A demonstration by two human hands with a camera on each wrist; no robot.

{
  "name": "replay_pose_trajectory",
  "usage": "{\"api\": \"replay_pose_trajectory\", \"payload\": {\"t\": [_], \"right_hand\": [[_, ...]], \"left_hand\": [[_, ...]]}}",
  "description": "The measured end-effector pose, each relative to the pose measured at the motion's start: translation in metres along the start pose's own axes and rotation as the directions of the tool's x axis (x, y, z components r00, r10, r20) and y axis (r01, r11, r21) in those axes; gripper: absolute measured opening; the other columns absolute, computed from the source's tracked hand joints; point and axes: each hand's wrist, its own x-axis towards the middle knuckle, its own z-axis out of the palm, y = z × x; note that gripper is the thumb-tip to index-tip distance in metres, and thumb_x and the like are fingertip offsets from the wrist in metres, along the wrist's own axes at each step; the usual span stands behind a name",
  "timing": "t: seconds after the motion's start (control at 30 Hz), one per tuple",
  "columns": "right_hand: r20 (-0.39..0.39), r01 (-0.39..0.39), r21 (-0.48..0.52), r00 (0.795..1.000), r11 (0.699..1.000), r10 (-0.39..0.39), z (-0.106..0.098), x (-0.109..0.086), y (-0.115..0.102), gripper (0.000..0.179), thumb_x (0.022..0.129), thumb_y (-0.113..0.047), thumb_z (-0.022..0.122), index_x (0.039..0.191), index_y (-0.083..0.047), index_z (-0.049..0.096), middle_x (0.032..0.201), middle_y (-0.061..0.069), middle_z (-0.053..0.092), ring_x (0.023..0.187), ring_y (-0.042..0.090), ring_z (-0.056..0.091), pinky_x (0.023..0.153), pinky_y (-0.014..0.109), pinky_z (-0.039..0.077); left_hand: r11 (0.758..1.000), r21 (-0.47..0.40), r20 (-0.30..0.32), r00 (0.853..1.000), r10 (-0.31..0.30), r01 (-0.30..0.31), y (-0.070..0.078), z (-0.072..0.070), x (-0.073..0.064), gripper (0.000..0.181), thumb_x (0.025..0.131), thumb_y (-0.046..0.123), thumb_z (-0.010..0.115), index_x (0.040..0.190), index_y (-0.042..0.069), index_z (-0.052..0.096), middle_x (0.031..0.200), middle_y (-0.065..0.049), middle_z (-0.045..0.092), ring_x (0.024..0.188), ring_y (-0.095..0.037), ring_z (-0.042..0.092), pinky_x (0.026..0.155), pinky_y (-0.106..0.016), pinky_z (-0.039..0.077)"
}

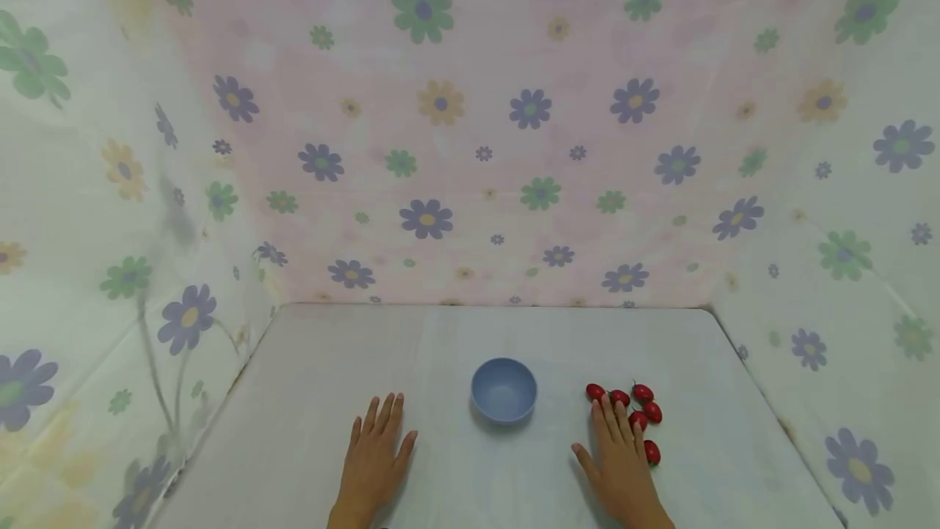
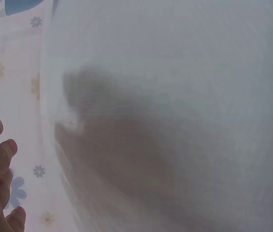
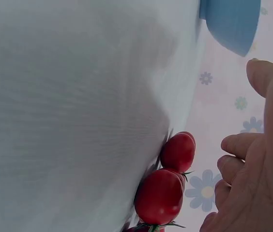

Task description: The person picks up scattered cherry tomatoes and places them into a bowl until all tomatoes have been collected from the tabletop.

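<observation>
A blue bowl stands upright on the white table, between the two hands. To its right lie several small red tomatoes with green stems, loosely grouped. My right hand is held palm down just in front of and partly over them, fingers straight, holding nothing; it hides part of some. In the right wrist view, tomatoes lie on the table below the fingers, and the bowl shows at the top. On the bowl's left, my left hand is palm down with fingers extended, gripping nothing.
The white table is enclosed by flower-printed cloth at the back, left and right. A shadow of the left hand falls on the table in the left wrist view.
</observation>
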Motion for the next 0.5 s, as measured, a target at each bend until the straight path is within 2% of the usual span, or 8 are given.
{"api": "replay_pose_trajectory", "payload": {"t": [0.17,0.33,0.4,0.5], "right_hand": [[0.039,-0.006,0.099,0.999,0.995,0.002,-0.010,0.004,0.003,0.087,0.099,-0.040,0.064,0.161,0.001,0.019,0.167,0.025,0.014,0.154,0.049,0.008,0.118,0.071,0.008],[0.065,-0.043,0.252,0.998,0.967,0.028,-0.024,0.006,0.008,0.082,0.099,-0.027,0.067,0.161,-0.002,0.019,0.166,0.024,0.020,0.153,0.047,0.018,0.116,0.066,0.022],[0.030,-0.012,0.291,1.000,0.957,0.004,-0.028,0.008,0.011,0.077,0.099,-0.021,0.068,0.160,0.000,0.025,0.164,0.024,0.028,0.151,0.046,0.026,0.116,0.065,0.027],[-0.065,0.084,0.316,0.996,0.945,-0.067,-0.033,0.013,0.015,0.067,0.098,-0.015,0.068,0.154,0.003,0.036,0.157,0.025,0.041,0.145,0.045,0.039,0.114,0.063,0.035]], "left_hand": [[0.998,-0.064,0.019,1.000,0.013,-0.012,0.003,0.000,0.003,0.063,0.105,0.038,0.054,0.155,0.003,0.040,0.159,-0.018,0.040,0.150,-0.043,0.030,0.118,-0.068,0.025],[0.992,-0.118,0.048,0.997,0.060,-0.054,0.006,0.005,0.008,0.064,0.105,0.039,0.055,0.156,0.003,0.039,0.160,-0.015,0.040,0.151,-0.040,0.029,0.119,-0.066,0.026],[0.990,-0.120,0.058,0.995,0.084,-0.077,0.008,0.007,0.011,0.064,0.105,0.039,0.055,0.156,0.003,0.039,0.160,-0.015,0.041,0.151,-0.039,0.031,0.119,-0.065,0.027],[0.989,-0.108,0.071,0.992,0.109,-0.101,0.013,0.009,0.017,0.063,0.105,0.039,0.055,0.157,0.006,0.039,0.161,-0.011,0.041,0.152,-0.036,0.031,0.120,-0.062,0.027]]}}
